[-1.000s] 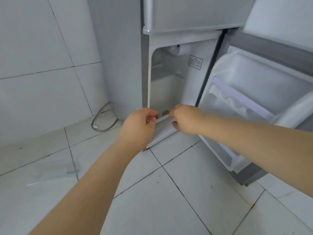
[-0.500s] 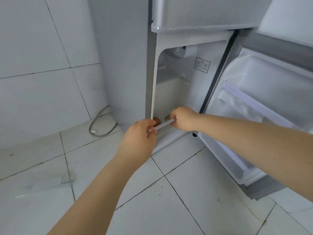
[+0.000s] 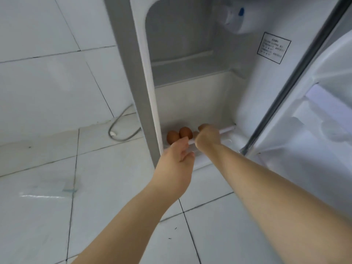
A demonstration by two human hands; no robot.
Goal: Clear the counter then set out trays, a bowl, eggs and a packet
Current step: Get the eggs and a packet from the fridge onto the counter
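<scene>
A small grey fridge with a white plastic interior stands open on the pale tiled floor, its door swung to the right. The right hand reaches over a thin white rail at the bottom of the compartment, fingers clenched around it. The left hand rests just beside, fingers released, touching the rail's near end. Two brown eggs lie behind the rail at the left.

Open fridge, white inside w/ label sticker on right wall; door swung right. Grey cable on tiled floor by wall.
</scene>
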